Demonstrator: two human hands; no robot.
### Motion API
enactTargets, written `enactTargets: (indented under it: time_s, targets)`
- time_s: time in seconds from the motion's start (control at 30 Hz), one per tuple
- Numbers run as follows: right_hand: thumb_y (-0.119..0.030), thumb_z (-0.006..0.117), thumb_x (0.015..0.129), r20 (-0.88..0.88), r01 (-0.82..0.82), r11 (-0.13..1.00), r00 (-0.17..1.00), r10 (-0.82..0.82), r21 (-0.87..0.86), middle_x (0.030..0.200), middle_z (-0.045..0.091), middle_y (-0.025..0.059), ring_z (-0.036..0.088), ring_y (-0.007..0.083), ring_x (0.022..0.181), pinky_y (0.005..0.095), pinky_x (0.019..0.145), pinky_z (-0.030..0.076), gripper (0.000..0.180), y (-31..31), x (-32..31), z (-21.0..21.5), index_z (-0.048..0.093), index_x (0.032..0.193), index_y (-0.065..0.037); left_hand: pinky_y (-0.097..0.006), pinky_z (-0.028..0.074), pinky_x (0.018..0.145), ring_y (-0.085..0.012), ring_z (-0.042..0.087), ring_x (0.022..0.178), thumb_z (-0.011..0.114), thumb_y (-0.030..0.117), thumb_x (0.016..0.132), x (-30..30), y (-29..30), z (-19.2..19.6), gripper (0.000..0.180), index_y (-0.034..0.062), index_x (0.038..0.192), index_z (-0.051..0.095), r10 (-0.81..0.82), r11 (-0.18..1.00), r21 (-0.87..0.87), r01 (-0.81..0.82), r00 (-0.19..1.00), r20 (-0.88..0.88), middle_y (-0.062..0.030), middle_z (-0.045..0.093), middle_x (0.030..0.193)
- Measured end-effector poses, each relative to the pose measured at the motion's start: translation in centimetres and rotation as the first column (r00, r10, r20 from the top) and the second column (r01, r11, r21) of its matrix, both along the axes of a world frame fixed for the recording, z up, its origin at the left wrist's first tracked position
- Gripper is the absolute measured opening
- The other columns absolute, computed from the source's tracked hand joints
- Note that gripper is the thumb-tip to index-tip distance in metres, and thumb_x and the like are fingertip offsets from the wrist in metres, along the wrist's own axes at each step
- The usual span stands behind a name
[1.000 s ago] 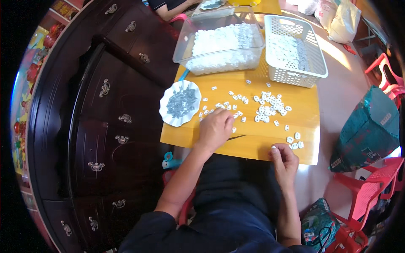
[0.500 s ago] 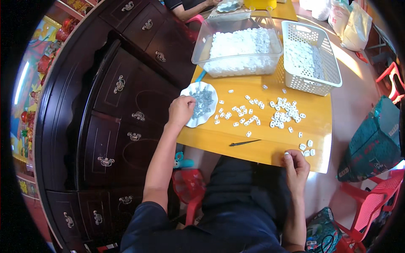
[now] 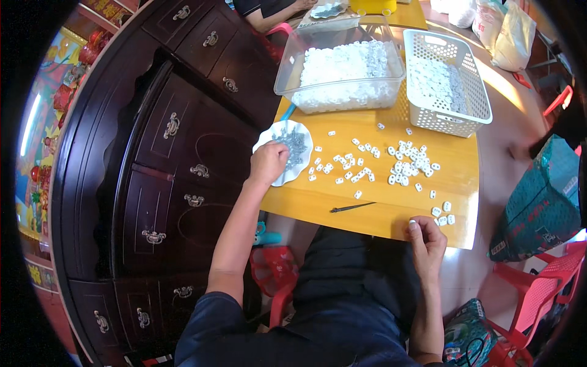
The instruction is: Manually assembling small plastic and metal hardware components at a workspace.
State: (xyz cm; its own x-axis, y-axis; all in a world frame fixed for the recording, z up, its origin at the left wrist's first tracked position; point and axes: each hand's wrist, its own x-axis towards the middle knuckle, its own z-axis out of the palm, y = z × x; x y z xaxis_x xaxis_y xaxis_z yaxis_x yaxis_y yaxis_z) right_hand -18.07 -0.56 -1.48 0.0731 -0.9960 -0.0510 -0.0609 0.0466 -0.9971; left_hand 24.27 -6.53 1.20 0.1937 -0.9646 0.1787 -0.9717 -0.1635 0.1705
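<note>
My left hand point(image 3: 269, 163) reaches over a white wavy-rimmed plate point(image 3: 265, 139) that holds a heap of small grey pieces point(image 3: 292, 144). Its fingers are bent down and closed at the heap; what they pinch, if anything, is hidden. By the near table edge, my right hand point(image 3: 430, 240) is closed, with a small white plastic piece point(image 3: 413, 222) showing between thumb and fingers. Beyond it lie several larger white pieces point(image 3: 447, 207) with dark marks. Loose small white two-hole pieces point(image 3: 348, 162) are scattered mid-table, with a denser pile point(image 3: 408, 165) to their right.
A thin black tool point(image 3: 352, 208) lies near the front edge of the yellow table point(image 3: 293, 205). Behind stand a clear tub point(image 3: 342, 92) and a white perforated basket point(image 3: 449, 119), both filled with white pieces. Dark drawers point(image 3: 183, 140) flank the left. Another person's arm point(image 3: 275, 18) shows at the far side.
My left hand has shifted slightly right and down over the grey heap. My right hand stays put with its white piece. A dark figure has come into view at the right edge.
</note>
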Motion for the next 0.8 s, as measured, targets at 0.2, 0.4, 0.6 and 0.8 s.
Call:
enactTargets:
  time_s: [0.2, 0.4, 0.6, 0.8]
  targets:
    - [-0.008, 0.065, 0.097, 0.027, -0.003, 0.999, 1.000, 0.002, 0.046, 0.079, 0.067, 0.0027, 0.063, 0.0090, 0.074, 0.0240, 0.071, 0.052, 0.011, 0.0, 0.1, 0.1, 0.067, 0.100, 0.003, -0.043, 0.055, 0.073, -0.0347, 0.069, 0.081, 0.067, 0.011, 0.087, 0.7, 0.6, 1.5, 0.010, 0.0029, 0.088, 0.073, -0.028, 0.971, -0.237, -0.017, 0.982, -0.186, -0.0161, 0.070, 0.088]
    - [-0.007, 0.065, 0.097, 0.026, 0.015, 1.000, 1.000, -0.016, 0.024, 0.080, 0.067, 0.0020, 0.062, 0.0085, 0.074, 0.0237, 0.070, 0.051, 0.010, 0.0, -0.1, -0.3, 0.067, 0.099, 0.002, -0.043, 0.053, 0.074, -0.0367, 0.068, 0.084, 0.063, 0.011, 0.092, -5.0, 1.2, 3.2, 0.010, 0.0022, 0.093, 0.067, -0.165, 0.970, -0.220, 0.105, 0.948, -0.272, -0.0171, 0.069, 0.090]
    - [-0.009, 0.067, 0.098, 0.025, 0.008, 1.000, 1.000, -0.009, 0.014, 0.079, 0.066, 0.0008, 0.060, 0.0068, 0.074, 0.0229, 0.070, 0.050, 0.011, 0.0, 0.1, 0.3, 0.067, 0.099, 0.002, -0.042, 0.054, 0.073, -0.0332, 0.068, 0.083, 0.067, 0.008, 0.089, -12.3, 1.4, 1.5, 0.004, 0.0044, 0.092, 0.067, -0.329, 0.940, -0.177, 0.291, 0.913, -0.243, -0.0118, 0.067, 0.088]
    - [-0.008, 0.067, 0.097, 0.017, 0.024, 1.000, 1.000, -0.024, -0.001, 0.076, 0.064, -0.0005, 0.056, 0.0043, 0.069, 0.0213, 0.064, 0.047, 0.010, -0.1, -0.1, -0.3, 0.067, 0.098, 0.002, -0.040, 0.055, 0.069, -0.0295, 0.069, 0.079, 0.072, 0.012, 0.085, -15.2, -0.3, 0.1, 0.006, 0.0075, 0.089, 0.072, -0.418, 0.901, -0.177, 0.397, 0.903, -0.098, -0.0078, 0.070, 0.088]
